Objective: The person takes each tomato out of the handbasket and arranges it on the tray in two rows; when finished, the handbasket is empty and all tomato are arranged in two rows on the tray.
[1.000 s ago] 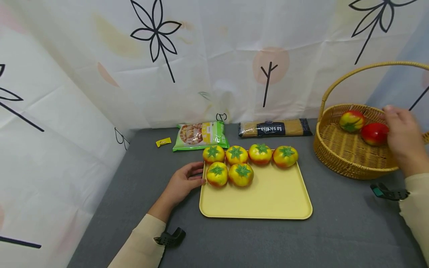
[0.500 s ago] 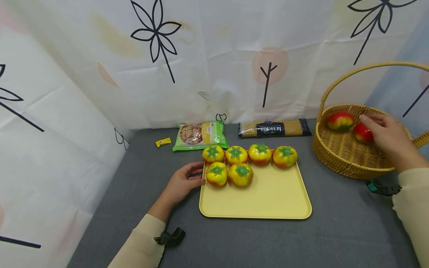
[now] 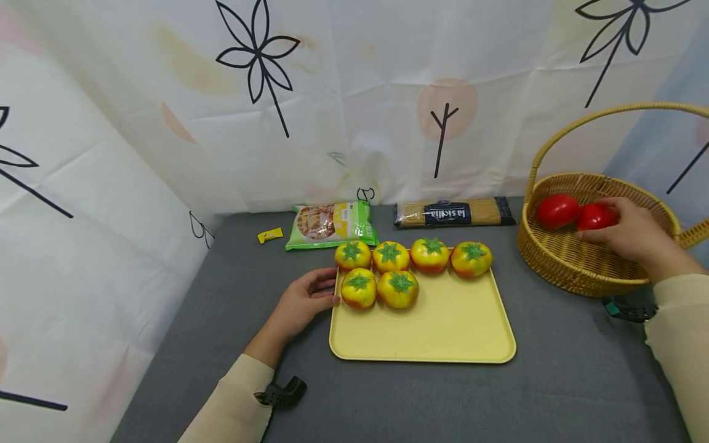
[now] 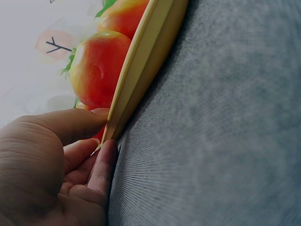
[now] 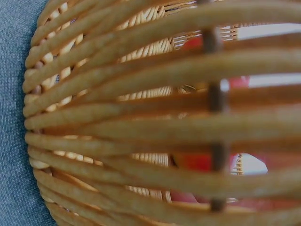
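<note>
- I see my right hand (image 3: 637,237) inside the wicker basket (image 3: 559,261), fingers curled over a red tomato (image 3: 595,216); a second tomato (image 3: 556,210) lies just beside it.
- My left hand (image 3: 301,303) pinches the yellow tray's (image 3: 443,332) left edge, thumb above, fingers beneath.
- Six tomatoes (image 3: 390,256) sit along the tray's far side.
- Pasta packets (image 3: 454,212) lie behind.

A staged recording booth, not a real kitchen. Printed curtains (image 3: 354,92) wall in a grey felt counter (image 3: 388,394). Packaged pasta (image 3: 453,212) lies at the back.
</note>
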Available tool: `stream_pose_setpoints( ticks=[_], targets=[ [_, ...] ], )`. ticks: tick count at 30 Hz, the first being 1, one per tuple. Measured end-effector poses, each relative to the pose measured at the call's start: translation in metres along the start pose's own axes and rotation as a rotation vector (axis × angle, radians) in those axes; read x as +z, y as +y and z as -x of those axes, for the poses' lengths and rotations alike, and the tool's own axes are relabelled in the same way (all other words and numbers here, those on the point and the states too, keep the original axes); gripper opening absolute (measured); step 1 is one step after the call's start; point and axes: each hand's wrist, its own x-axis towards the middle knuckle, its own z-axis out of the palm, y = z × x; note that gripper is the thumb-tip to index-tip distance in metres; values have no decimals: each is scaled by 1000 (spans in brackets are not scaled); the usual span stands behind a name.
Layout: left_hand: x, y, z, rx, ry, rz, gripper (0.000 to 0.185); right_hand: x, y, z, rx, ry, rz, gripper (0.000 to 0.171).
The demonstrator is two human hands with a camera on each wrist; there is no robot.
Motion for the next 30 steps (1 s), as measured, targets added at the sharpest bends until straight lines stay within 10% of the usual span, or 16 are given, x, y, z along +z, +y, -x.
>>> stream_pose_setpoints(
  ticks=[30],
  targets=[
    [1, 2, 1, 2, 3, 9, 64, -1, -4, 1, -43, -83, 39, 92]
  ],
)
